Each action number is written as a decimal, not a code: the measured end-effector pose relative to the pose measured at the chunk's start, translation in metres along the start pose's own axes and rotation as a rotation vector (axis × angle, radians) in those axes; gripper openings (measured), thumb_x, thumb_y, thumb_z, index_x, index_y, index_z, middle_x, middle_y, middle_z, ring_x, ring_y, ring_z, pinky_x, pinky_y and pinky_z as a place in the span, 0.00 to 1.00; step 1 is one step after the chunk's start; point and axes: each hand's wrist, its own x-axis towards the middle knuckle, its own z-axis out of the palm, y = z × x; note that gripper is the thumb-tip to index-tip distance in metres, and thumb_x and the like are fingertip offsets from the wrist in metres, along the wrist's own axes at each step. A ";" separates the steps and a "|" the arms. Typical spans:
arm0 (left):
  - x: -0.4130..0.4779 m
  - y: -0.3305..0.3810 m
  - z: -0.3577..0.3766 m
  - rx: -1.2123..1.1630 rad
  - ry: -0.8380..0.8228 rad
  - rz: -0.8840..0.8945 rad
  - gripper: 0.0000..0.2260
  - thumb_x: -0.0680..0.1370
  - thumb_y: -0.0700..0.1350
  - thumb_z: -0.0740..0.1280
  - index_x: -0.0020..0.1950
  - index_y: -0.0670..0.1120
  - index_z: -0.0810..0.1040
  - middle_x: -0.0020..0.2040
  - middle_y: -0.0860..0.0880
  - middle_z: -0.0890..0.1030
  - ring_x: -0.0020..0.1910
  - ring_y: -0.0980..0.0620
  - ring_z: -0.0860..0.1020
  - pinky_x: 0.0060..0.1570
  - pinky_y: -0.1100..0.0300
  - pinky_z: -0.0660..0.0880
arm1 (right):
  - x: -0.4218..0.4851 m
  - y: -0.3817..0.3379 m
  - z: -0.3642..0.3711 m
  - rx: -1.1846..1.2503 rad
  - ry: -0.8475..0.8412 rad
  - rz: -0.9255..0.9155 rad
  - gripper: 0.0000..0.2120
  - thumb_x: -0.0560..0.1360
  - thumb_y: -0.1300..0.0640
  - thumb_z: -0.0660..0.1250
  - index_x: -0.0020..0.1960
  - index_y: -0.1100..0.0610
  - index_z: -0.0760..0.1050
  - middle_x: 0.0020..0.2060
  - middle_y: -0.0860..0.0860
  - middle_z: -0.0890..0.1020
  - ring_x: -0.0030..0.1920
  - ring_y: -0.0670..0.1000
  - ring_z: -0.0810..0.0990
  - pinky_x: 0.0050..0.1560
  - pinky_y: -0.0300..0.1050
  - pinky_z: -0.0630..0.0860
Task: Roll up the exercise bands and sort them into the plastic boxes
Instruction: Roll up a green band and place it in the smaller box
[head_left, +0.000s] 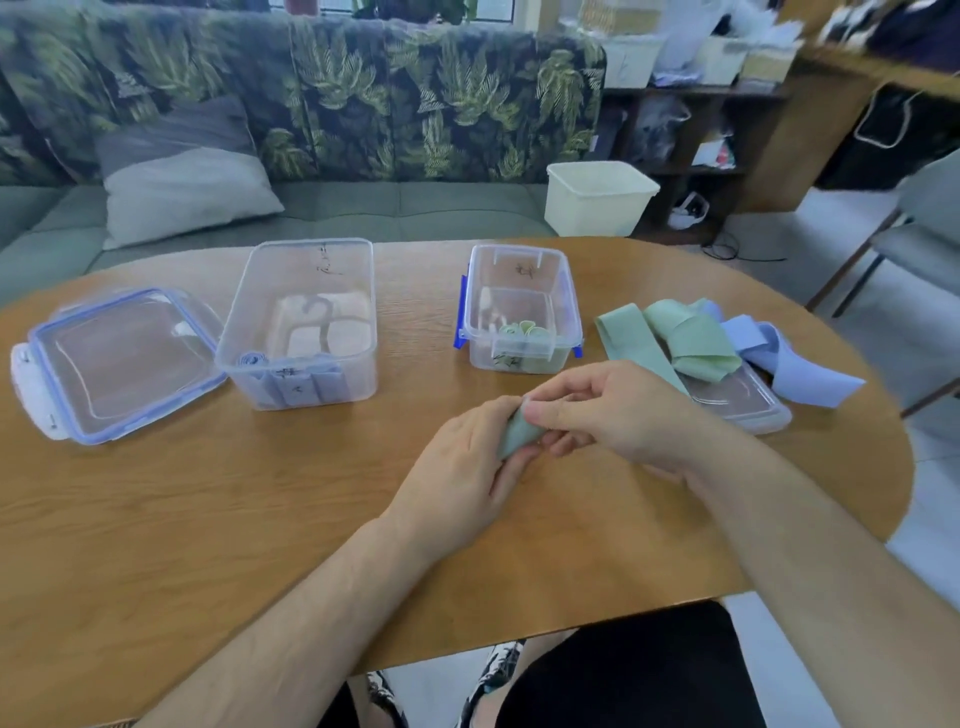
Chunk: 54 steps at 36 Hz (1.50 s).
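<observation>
Pretty sure this is someone's living room, maybe doubling as a home office. There's a long sofa (363, 104) with a leafy fern-print back and grey-green seat cushions, and 2 pillows (182, 192) slumped at 1 end. A rounded wooden table (208, 519) sits right in front of it. Off to the right is a dark wooden shelf unit (696, 93) crammed with bags, papers and pale bins. A cream plastic tub (597, 202) sits beside the sofa's end, and a grey chair (930, 218) stands on a pale floor (935, 519).
</observation>
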 end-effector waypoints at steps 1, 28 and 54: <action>0.001 -0.002 0.002 -0.016 0.010 -0.006 0.16 0.82 0.48 0.65 0.66 0.42 0.73 0.58 0.49 0.81 0.54 0.51 0.79 0.55 0.59 0.73 | 0.003 -0.004 -0.002 -0.014 0.001 0.006 0.05 0.75 0.61 0.75 0.50 0.61 0.84 0.42 0.61 0.87 0.39 0.53 0.84 0.44 0.41 0.83; 0.033 -0.059 0.032 0.194 0.244 -0.386 0.31 0.77 0.57 0.67 0.75 0.44 0.66 0.75 0.48 0.66 0.76 0.49 0.65 0.70 0.50 0.67 | 0.191 -0.062 -0.024 -0.771 0.007 0.025 0.10 0.71 0.60 0.79 0.51 0.59 0.84 0.45 0.56 0.87 0.46 0.52 0.87 0.52 0.49 0.84; 0.036 -0.060 0.031 0.198 0.098 -0.413 0.31 0.79 0.58 0.66 0.79 0.48 0.62 0.80 0.51 0.61 0.78 0.53 0.61 0.71 0.50 0.66 | 0.202 -0.044 -0.023 -0.840 -0.180 0.040 0.10 0.71 0.52 0.79 0.50 0.52 0.85 0.45 0.47 0.86 0.46 0.45 0.83 0.40 0.36 0.74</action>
